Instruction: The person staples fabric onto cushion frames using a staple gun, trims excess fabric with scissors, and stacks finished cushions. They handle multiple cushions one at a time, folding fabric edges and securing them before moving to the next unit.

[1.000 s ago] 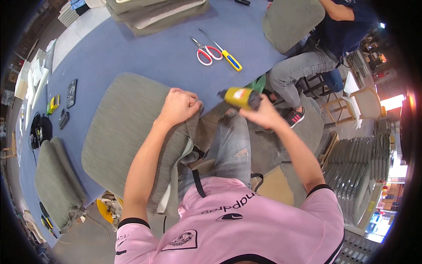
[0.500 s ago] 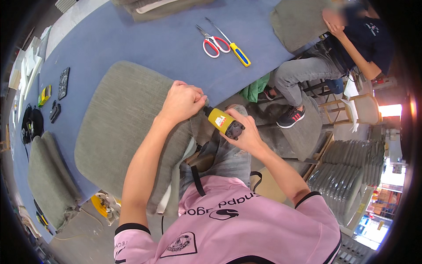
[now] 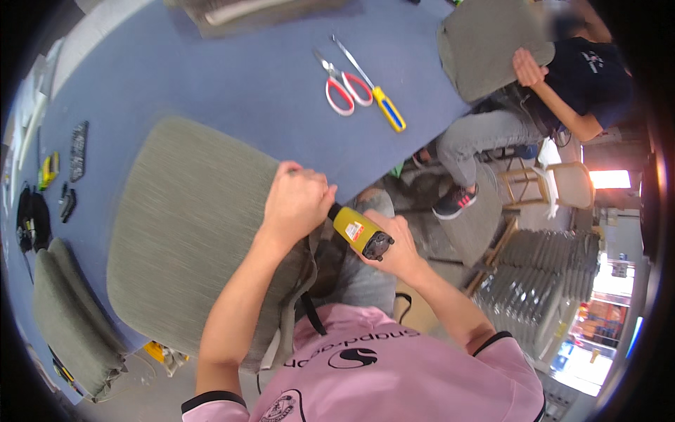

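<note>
1. While the left hand [image 3: 299,200] is closed in a fist on the edge of the grey seat cushion [image 3: 190,246], it should keep the fabric pulled tight there, I think, because loose cloth under the fingers would wrinkle.
2. Just to the right of this hand, touching it, is the yellow tool [image 3: 360,233]; its nose is hidden behind the left hand, so I cannot tell where exactly it meets the cushion.
3. Wrapped around the back end of the tool from below, the right hand [image 3: 397,246] is clamped on it. For a good result the tool should probably stay square to the cushion edge and be pressed firmly, with the left fingers kept away from the nose.
4. Far above both hands, on the blue table [image 3: 232,77], lie red scissors [image 3: 342,88] and a screwdriver [image 3: 380,98] with a yellow and blue handle, well apart from the work.
5. Farther right and above, another person [image 3: 569,91] sits and holds a second grey cushion [image 3: 485,42].
</note>
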{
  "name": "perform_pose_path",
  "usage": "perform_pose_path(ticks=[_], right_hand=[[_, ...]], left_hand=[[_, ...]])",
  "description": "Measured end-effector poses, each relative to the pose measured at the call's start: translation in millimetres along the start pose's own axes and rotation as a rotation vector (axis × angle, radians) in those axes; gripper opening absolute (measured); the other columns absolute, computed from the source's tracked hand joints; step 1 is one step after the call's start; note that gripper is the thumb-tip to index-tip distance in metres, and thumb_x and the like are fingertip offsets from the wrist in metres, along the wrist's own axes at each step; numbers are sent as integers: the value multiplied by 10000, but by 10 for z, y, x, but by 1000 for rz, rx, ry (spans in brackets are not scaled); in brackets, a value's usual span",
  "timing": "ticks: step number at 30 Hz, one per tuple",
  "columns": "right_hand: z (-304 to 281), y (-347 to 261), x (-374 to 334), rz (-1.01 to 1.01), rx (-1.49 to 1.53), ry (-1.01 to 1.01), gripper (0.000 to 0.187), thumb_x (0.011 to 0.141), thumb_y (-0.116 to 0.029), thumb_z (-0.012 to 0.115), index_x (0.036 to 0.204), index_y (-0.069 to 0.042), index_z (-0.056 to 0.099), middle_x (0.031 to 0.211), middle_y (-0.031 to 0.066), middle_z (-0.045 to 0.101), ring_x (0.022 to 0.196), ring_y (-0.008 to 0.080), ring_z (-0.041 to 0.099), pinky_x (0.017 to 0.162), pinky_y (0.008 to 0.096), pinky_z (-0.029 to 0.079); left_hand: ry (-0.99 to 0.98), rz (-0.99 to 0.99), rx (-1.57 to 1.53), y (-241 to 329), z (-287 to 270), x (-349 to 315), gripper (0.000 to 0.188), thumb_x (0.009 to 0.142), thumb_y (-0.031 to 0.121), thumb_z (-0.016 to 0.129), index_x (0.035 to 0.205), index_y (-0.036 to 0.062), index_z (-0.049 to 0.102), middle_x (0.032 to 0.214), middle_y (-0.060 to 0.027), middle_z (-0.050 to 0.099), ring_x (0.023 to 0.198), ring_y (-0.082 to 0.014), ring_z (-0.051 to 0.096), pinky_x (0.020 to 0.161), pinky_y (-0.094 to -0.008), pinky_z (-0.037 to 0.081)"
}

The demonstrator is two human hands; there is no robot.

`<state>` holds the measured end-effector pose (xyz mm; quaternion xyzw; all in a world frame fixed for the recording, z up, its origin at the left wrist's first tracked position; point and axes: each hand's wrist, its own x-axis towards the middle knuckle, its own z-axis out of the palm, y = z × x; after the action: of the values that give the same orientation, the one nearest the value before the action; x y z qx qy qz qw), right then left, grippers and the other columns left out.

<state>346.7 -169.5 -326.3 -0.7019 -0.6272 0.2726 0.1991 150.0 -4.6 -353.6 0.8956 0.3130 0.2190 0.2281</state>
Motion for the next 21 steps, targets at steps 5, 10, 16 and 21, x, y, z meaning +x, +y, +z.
perform_pose_path(ticks=[5,10,16,21], right_hand=[[-112,88,146,-103,84,74,582,763,-266,957,1271,-54,767,1064,187,831,967,433,790,919,492,627],[-812,146,559,-18,158,135,535,850,-333,919,1254,-1,805,1131,219,847,1054,331,834,969,436,635],[-873,552,1716,106,-368,459,843,943,-401,824,1631,-32,508,1432,265,703,1359,462,653,1150,580,506],[-214,1203,2168,-109,-602,778,840,984,-482,734,1650,-22,511,1730,290,429,1595,498,388,1342,604,278]], left_hand=[[62,-12,-56,83,-265,50,220,1040,229,735,966,28,784,1056,-125,812,1000,-332,755,1084,-505,517],[298,-90,-457,735,-1077,-512,252,1064,175,704,1257,11,710,1258,-159,778,1198,-331,738,1115,-466,534],[319,588,-1387,2103,-1779,-1137,548,1086,438,652,1320,-57,680,1329,-250,735,1273,-425,692,1112,-539,537],[189,1072,-1720,2924,-2089,-901,591,1158,543,560,1460,36,603,1349,-214,697,997,-400,720,836,-514,601]])
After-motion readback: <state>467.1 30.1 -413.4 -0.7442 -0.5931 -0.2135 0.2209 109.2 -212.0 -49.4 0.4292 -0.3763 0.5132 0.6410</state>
